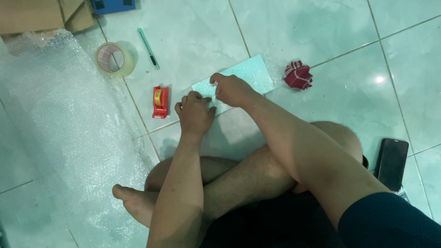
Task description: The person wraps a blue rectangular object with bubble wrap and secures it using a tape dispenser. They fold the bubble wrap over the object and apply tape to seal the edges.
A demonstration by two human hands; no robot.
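Bubble wrap packet (248,73) flat on floor tile (193,27), between knees & red wad (297,76). My left hand (196,112) presses near edge, grip narrow. My right hand (233,89) pinches fold. Risk: slick wrap slips, fold springs open; tape dispenser (160,102) just left, needs free hand.

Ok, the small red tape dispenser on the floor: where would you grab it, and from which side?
Probably from above, pinching the two long sides of the red tape dispenser around its middle. It lies flat on the floor tiles with its long axis running away from the person, open floor on both sides. The left hand is nearest, just to its right.
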